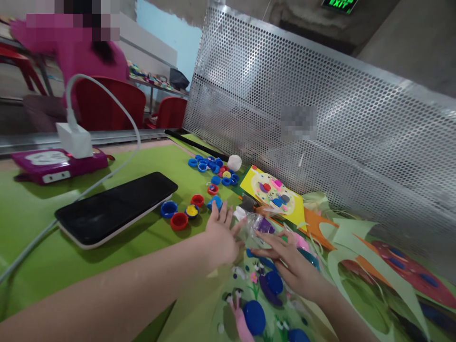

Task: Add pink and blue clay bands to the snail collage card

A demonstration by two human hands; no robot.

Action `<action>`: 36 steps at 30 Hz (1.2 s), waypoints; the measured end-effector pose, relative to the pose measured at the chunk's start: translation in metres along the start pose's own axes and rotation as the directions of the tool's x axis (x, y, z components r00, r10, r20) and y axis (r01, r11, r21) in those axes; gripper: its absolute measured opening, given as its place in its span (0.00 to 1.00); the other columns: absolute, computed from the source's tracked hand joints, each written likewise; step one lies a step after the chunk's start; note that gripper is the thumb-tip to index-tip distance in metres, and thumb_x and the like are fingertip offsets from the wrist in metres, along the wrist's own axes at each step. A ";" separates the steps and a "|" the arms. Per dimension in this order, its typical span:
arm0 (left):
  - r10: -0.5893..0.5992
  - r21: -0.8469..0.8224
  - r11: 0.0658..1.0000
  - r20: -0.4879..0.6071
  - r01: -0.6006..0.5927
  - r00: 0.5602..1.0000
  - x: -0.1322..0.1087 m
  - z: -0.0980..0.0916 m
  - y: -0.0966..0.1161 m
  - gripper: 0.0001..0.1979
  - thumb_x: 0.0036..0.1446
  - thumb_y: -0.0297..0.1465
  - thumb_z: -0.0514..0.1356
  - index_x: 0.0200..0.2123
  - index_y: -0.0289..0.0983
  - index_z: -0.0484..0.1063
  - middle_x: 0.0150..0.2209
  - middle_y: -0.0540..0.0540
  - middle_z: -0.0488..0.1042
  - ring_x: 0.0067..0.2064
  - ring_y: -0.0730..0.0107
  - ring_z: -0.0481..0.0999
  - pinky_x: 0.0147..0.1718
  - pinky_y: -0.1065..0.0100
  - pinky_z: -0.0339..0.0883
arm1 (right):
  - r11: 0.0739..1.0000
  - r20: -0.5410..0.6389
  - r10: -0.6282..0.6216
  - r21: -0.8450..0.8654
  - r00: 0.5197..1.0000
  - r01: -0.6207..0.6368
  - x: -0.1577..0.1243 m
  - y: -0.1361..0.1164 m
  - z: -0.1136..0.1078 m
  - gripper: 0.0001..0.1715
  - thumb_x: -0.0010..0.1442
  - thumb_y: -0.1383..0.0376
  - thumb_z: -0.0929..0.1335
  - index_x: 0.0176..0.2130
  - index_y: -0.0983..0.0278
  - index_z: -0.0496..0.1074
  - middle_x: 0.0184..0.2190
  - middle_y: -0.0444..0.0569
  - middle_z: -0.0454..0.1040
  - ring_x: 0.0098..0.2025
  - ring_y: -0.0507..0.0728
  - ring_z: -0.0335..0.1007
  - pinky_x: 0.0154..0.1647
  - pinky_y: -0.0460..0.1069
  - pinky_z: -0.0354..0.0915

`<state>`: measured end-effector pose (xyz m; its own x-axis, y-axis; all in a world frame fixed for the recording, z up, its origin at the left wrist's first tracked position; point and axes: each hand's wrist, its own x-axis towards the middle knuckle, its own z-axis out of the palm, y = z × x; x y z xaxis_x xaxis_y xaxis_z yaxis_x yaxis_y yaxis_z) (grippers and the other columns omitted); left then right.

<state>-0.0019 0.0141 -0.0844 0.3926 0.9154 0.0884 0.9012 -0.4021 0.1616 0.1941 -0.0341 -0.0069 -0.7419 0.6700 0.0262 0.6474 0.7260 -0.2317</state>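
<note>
My left hand (pixel 223 235) reaches forward with its fingers stretched out, their tips at a small blue lump (pixel 214 203) that looks like modelling clay. Whether they press on it is unclear. My right hand (pixel 290 259) is open, fingers apart, beside a clear plastic bag (pixel 252 222) and a purple lump (pixel 265 225). Below both hands lies a craft picture (pixel 221 304) with blue bottle caps (pixel 254 317) as snail shells, a pink clay snail body (pixel 240 320) and a small pink flower (pixel 253 277). My right hand partly covers its upper edge.
Red and blue bottle caps (pixel 179 221) lie left of my hands, more behind. A phone (pixel 117 209), cable and purple power strip (pixel 60 164) are at left. A yellow card (pixel 274 194) and paper scraps (pixel 356 247) lie right, before a perforated metal panel (pixel 302 95). A person sits behind.
</note>
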 end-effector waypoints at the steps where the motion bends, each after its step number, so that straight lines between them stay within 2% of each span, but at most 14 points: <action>1: -0.001 0.001 1.000 0.003 0.001 1.000 0.000 0.000 0.000 0.31 0.53 0.49 0.49 0.60 0.51 0.51 0.64 0.45 0.51 0.65 0.44 0.38 0.56 0.36 0.24 | 1.000 -0.004 0.004 0.001 1.000 -0.004 0.000 0.000 0.000 0.41 0.54 0.78 0.54 0.64 0.60 0.41 0.47 0.48 0.74 0.58 0.59 0.57 0.55 0.62 0.52; 10: -0.020 -0.001 1.000 0.037 0.020 0.999 -0.003 -0.011 0.003 0.32 0.52 0.48 0.50 0.60 0.50 0.51 0.64 0.44 0.51 0.65 0.44 0.38 0.56 0.37 0.24 | 0.998 0.069 0.038 -0.044 0.997 -0.035 0.004 -0.002 0.001 0.43 0.49 0.79 0.55 0.63 0.63 0.45 0.52 0.53 0.69 0.61 0.60 0.52 0.57 0.65 0.46; 17: -0.025 0.006 1.000 0.074 0.024 0.997 -0.002 -0.017 0.005 0.32 0.51 0.49 0.51 0.59 0.50 0.54 0.63 0.44 0.52 0.65 0.45 0.39 0.57 0.37 0.25 | 0.999 0.068 0.005 -0.052 0.998 -0.002 0.003 0.001 0.006 0.46 0.46 0.79 0.56 0.64 0.63 0.43 0.55 0.53 0.67 0.61 0.60 0.52 0.58 0.64 0.47; 22: -0.009 -0.009 1.000 0.044 0.009 0.999 -0.002 -0.014 0.003 0.32 0.51 0.50 0.50 0.59 0.49 0.54 0.63 0.44 0.54 0.65 0.43 0.40 0.56 0.37 0.25 | 0.999 -0.003 0.029 -0.037 1.000 -0.029 0.002 0.002 0.006 0.43 0.52 0.79 0.54 0.65 0.62 0.40 0.49 0.51 0.73 0.59 0.59 0.56 0.58 0.65 0.46; 24: 0.003 -0.014 1.000 0.023 -0.003 1.000 -0.002 -0.010 0.001 0.31 0.52 0.49 0.49 0.60 0.50 0.52 0.63 0.45 0.53 0.65 0.43 0.39 0.56 0.36 0.26 | 0.998 0.011 0.039 -0.041 0.999 -0.038 0.003 0.002 0.006 0.44 0.51 0.79 0.55 0.65 0.63 0.41 0.48 0.51 0.73 0.59 0.59 0.56 0.58 0.65 0.47; 29: 0.020 -0.024 1.000 0.015 -0.019 1.000 -0.006 -0.009 -0.002 0.28 0.56 0.45 0.49 0.60 0.51 0.51 0.64 0.44 0.50 0.65 0.45 0.39 0.56 0.37 0.27 | 0.985 0.108 0.059 -0.167 0.992 -0.040 0.007 -0.006 0.005 0.46 0.46 0.80 0.55 0.64 0.66 0.46 0.57 0.55 0.64 0.61 0.62 0.52 0.57 0.69 0.45; 33: 0.014 -0.034 0.999 0.014 -0.014 1.000 -0.008 -0.016 0.000 0.27 0.56 0.43 0.50 0.59 0.52 0.53 0.64 0.45 0.50 0.65 0.44 0.40 0.56 0.37 0.28 | 0.962 0.157 0.030 -0.273 0.987 0.015 0.009 -0.013 0.003 0.45 0.44 0.80 0.55 0.62 0.66 0.52 0.62 0.55 0.55 0.62 0.62 0.51 0.57 0.67 0.48; 36: -0.002 -0.026 1.000 0.009 0.002 1.000 -0.006 -0.015 0.001 0.27 0.55 0.42 0.51 0.59 0.52 0.54 0.64 0.46 0.52 0.65 0.43 0.40 0.56 0.35 0.26 | 0.966 0.132 0.041 -0.259 0.990 -0.006 0.007 -0.011 0.000 0.47 0.44 0.80 0.55 0.63 0.66 0.49 0.61 0.55 0.57 0.61 0.61 0.51 0.57 0.67 0.49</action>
<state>-0.0055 0.0080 -0.0701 0.3926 0.9163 0.0794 0.8969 -0.4005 0.1876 0.1815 -0.0373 -0.0045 -0.7312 0.6730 -0.1116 0.6746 0.7376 0.0277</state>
